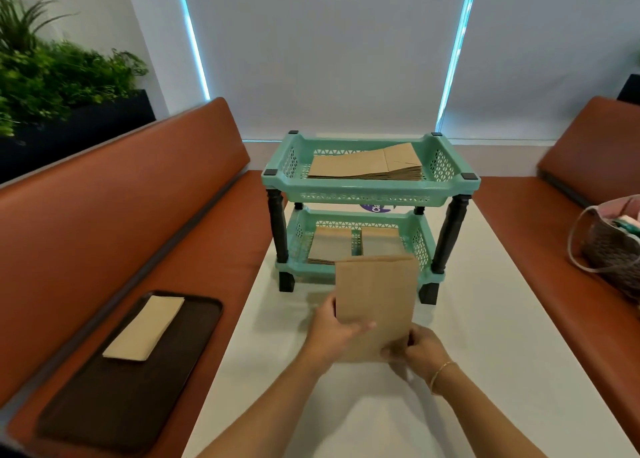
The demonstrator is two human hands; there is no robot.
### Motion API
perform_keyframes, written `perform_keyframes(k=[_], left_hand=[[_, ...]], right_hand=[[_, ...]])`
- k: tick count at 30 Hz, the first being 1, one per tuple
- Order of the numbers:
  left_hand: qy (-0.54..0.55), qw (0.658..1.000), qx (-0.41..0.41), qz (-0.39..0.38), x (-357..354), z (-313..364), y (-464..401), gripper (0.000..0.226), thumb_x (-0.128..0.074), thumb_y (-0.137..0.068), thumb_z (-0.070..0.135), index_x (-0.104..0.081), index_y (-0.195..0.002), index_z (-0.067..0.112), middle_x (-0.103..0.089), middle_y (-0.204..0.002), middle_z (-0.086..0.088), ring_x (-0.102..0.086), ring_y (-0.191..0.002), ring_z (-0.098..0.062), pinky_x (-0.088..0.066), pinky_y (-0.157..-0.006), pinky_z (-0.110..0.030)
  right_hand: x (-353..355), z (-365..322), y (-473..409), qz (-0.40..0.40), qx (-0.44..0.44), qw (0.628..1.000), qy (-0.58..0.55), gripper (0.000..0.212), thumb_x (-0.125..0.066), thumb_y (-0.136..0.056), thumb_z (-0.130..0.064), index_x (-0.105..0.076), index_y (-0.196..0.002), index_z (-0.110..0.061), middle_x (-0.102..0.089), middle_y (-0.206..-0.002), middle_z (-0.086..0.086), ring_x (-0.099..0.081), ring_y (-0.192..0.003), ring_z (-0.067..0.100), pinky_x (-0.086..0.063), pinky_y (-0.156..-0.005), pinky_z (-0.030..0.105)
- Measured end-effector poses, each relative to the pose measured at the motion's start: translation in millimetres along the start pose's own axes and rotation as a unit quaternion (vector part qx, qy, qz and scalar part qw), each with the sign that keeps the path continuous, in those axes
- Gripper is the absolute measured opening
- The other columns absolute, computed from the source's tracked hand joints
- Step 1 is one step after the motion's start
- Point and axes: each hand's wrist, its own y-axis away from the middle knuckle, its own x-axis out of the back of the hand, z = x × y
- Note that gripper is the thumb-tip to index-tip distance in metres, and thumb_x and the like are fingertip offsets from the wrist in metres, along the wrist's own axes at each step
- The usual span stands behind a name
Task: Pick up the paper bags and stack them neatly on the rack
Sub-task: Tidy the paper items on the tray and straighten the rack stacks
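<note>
Brown paper bag (375,298), flat and unopened, is held upright above the white table (485,319), directly in front of the near edge of the rack (372,187). Both hands are clamped on it: the left hand (334,333) grips its left edge with the thumb laid across the front face, and the right hand (424,352) pinches its lower right corner. A thin gold bracelet (441,371) sits on the right wrist.

Rack is mint-green plastic, two tiers, on dark posts, standing at the far middle of the table. Upper tier holds a flat stack of bags (367,163), edges roughly aligned. Lower tier holds two shorter piles of bags (356,244) side by side, partly hidden behind the held bag.

To the left, on the orange bench seat (86,249), lies a dark tray (121,388) with one more flat bag (145,326) at its far end. On the right bench, near the frame edge, rests a woven handbag (613,246). Green plants (52,76) stand in a dark planter behind the left bench back.
</note>
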Motion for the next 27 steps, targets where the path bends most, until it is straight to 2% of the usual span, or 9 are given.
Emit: perform_keyframes(k=[2,5,9,13,16,19,21,24,27], left_hand=[[0.009,0.999,0.008,0.036,-10,-5,-1,0.05,-0.079,-0.072,0.008,-0.054,-0.115,0.018,-0.065,-0.109,-0.001,-0.06,-0.106,-0.021,-0.05,-0.092,-0.036],[0.015,0.999,-0.01,0.034,-16,8,-4,0.042,-0.075,-0.076,0.004,-0.054,-0.11,0.016,-0.063,-0.101,0.0,-0.058,-0.096,-0.016,-0.049,-0.085,-0.026],[0.011,0.999,-0.032,0.023,-11,9,-9,0.051,-0.082,-0.068,0.004,-0.054,-0.108,0.02,-0.065,-0.103,0.003,-0.06,-0.097,-0.015,-0.051,-0.085,-0.027],[0.015,1.0,-0.005,0.02,-8,-3,-11,0.058,-0.085,-0.063,0.003,-0.056,-0.111,0.019,-0.066,-0.108,-0.001,-0.061,-0.103,-0.019,-0.053,-0.085,-0.032],[0.015,1.0,0.0,0.011,-9,7,-9,0.05,-0.083,-0.064,0.001,-0.061,-0.108,0.012,-0.066,-0.103,-0.002,-0.061,-0.098,-0.018,-0.052,-0.086,-0.03],[-0.007,0.999,-0.039,0.01,0,32,-12,0.037,-0.084,-0.064,0.005,-0.066,-0.093,0.018,-0.069,-0.097,-0.002,-0.064,-0.094,-0.018,-0.054,-0.082,-0.03],[-0.022,0.997,-0.078,0.003,7,63,-13,0.034,-0.083,-0.066,0.006,-0.067,-0.093,0.016,-0.071,-0.095,-0.001,-0.066,-0.088,-0.014,-0.054,-0.078,-0.024],[-0.03,0.987,-0.155,0.01,15,118,-13,0.029,-0.083,-0.066,0.006,-0.069,-0.087,0.019,-0.07,-0.083,0.008,-0.067,-0.079,-0.005,-0.054,-0.074,-0.017],[0.046,0.974,-0.218,0.022,21,168,-12,0.025,-0.08,-0.068,0.003,-0.069,-0.08,0.021,-0.072,-0.077,0.01,-0.07,-0.076,-0.007,-0.056,-0.077,-0.026]], right_hand=[[-4,-1,-3,0.033,0.011,0.999,0.009,0.022,-0.071,-0.073,-0.001,-0.062,-0.083,-0.019,-0.065,-0.081,0.0,-0.058,-0.076,0.019,-0.048,-0.07,0.03],[-2,-10,-7,0.072,0.033,0.997,0.006,0.022,-0.069,-0.077,-0.001,-0.058,-0.091,-0.014,-0.06,-0.078,-0.004,-0.055,-0.074,0.016,-0.046,-0.068,0.028],[-2,-8,-11,0.067,0.034,0.997,0.016,0.033,-0.069,-0.076,-0.001,-0.059,-0.105,-0.014,-0.064,-0.097,0.005,-0.059,-0.093,0.027,-0.051,-0.086,0.041],[-12,0,-10,0.069,0.0,0.997,0.026,0.036,-0.059,-0.085,-0.01,-0.053,-0.12,-0.013,-0.059,-0.108,0.004,-0.054,-0.105,0.023,-0.044,-0.1,0.037],[-8,-3,-11,0.049,-0.012,0.994,0.095,0.028,-0.062,-0.086,-0.013,-0.058,-0.113,-0.009,-0.063,-0.11,0.008,-0.057,-0.105,0.026,-0.046,-0.094,0.033],[7,-12,-11,0.01,0.024,0.997,0.076,0.022,-0.07,-0.079,-0.006,-0.062,-0.098,-0.012,-0.067,-0.096,0.008,-0.061,-0.087,0.021,-0.052,-0.08,0.029],[21,-30,-5,-0.02,0.062,0.998,0.026,0.021,-0.072,-0.075,0.001,-0.063,-0.088,-0.013,-0.068,-0.081,0.001,-0.062,-0.074,0.014,-0.051,-0.065,0.017],[39,-68,4,-0.03,0.101,0.988,-0.116,0.028,-0.079,-0.064,0.005,-0.066,-0.085,-0.008,-0.07,-0.071,-0.001,-0.065,-0.071,0.02,-0.054,-0.058,0.02],[47,-109,11,-0.01,0.128,0.955,-0.269,0.043,-0.077,-0.054,0.004,-0.063,-0.094,-0.003,-0.07,-0.077,0.006,-0.067,-0.062,0.012,-0.051,-0.05,0.018]])
